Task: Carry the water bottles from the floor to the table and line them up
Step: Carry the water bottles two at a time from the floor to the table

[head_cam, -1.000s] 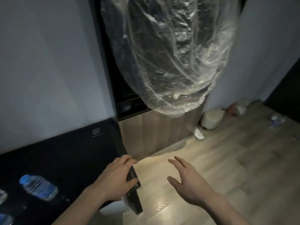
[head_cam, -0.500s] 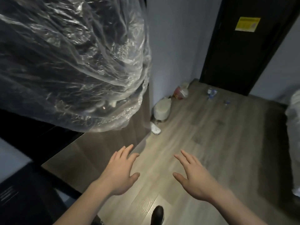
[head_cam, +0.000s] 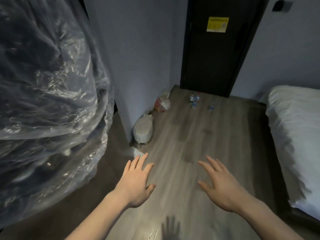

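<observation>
Two bare hands reach out low over the wooden floor [head_cam: 181,135], palms down. The left hand [head_cam: 136,182] is released, its fingers straight and slightly spread, grasping nothing. The right hand [head_cam: 220,186] is likewise released, fingers fanned out, with nothing in it. The two hands are well apart from each other and touch nothing.

The water bottles [head_cam: 195,99] stand far ahead on the floor, just in front of the dark door [head_cam: 216,58]. About five small bottles can be made out: three in a close cluster near the door's left side, one just in front of that cluster, and one more [head_cam: 210,107] standing apart to the right. They are too small to count with certainty. All are well apart from both hands.

One yellow notice [head_cam: 217,24] is stuck high on the door. By the wall's corner sits one pale round bin [head_cam: 143,130], and beyond it one crumpled reddish bag [head_cam: 161,103]. One large bulk wrapped in clear plastic sheeting [head_cam: 48,92] fills the left side. One bed with white bedding [head_cam: 297,135] runs along the right.
</observation>
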{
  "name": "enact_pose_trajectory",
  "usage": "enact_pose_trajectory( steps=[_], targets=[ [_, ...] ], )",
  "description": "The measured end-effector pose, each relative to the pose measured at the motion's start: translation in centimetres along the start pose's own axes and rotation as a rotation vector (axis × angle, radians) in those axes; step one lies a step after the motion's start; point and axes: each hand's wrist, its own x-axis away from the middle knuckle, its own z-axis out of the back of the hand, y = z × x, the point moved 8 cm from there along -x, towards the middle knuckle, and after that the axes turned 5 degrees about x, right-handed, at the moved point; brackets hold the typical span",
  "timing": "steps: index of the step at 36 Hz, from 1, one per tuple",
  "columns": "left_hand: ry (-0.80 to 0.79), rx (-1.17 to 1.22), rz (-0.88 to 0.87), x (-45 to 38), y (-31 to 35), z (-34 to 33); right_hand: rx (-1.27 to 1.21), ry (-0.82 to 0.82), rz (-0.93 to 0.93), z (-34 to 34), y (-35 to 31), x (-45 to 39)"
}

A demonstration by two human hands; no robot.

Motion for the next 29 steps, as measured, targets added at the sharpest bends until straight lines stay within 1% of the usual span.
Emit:
enact_pose_trajectory(
  steps=[3, 7, 13, 17, 23, 29],
  targets=[
    [-0.008, -0.019, -0.027, -5.2, 2.6, 0.7, -0.012, 0.008, -0.024, 1.9, 3.8, -2.9],
    [0.023, -0.008, -0.05, -11.9, 6.6, 1.8, -0.006, -0.005, -0.027, 4.2, 9.0, -7.1],
    [0.05, 0.028, -0.011, -20.4, 12.5, 3.6, 0.007, 0.009, -0.011, 8.3, 17.5, -13.3],
    [0.086, 0.06, 0.019, -25.1, 15.4, 5.4, 0.008, -0.004, 0.024, 11.9, 21.8, -16.9],
    [0.142, 0.088, 0.06, -31.0, 17.4, 7.7, 0.026, 0.007, 0.083, 16.5, 25.8, -23.3],
    [0.171, 0.106, 0.104, -37.7, 17.0, 9.4, 0.043, 0.0, 0.131, 19.7, 28.0, -30.4]
  ],
)
